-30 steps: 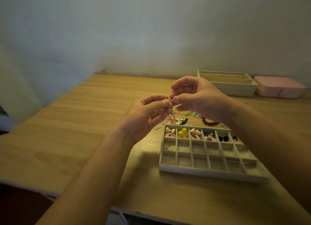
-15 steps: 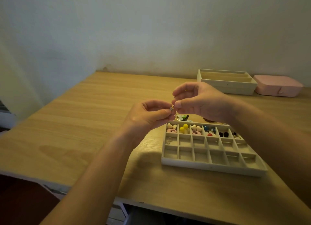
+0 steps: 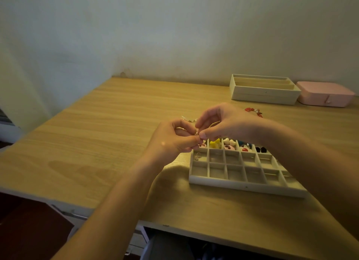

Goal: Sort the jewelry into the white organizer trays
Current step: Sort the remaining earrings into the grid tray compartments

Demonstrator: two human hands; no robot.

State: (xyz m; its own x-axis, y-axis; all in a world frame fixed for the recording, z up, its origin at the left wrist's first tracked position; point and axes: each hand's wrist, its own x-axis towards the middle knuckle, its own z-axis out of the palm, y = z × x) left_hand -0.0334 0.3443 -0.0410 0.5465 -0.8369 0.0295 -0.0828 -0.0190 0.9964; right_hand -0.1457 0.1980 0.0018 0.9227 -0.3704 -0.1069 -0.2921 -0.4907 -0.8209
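Note:
My left hand (image 3: 174,141) and my right hand (image 3: 223,123) meet above the far left corner of the white grid tray (image 3: 242,184). Between their fingertips they pinch one small silvery jewelry piece (image 3: 197,133); its shape is too small to tell. The tray's far row holds yellow beads (image 3: 214,144), white heart pieces (image 3: 229,141), a red bead (image 3: 245,149) and black beads (image 3: 260,149). One small clear piece (image 3: 197,157) lies in a second-row cell. Loose red jewelry (image 3: 252,111) and a thin metal piece (image 3: 187,119) lie on the table beyond my hands.
A second white organizer (image 3: 264,93) with long slots stands at the back right, and a closed pink case (image 3: 326,96) sits beside it. The wooden table (image 3: 97,133) meets the wall at the back. Its near edge runs below my forearms.
Both hands have sunk lower and now cover the tray's far left corner, still pinching the small piece. The view has tilted, so more of the table behind the hands shows.

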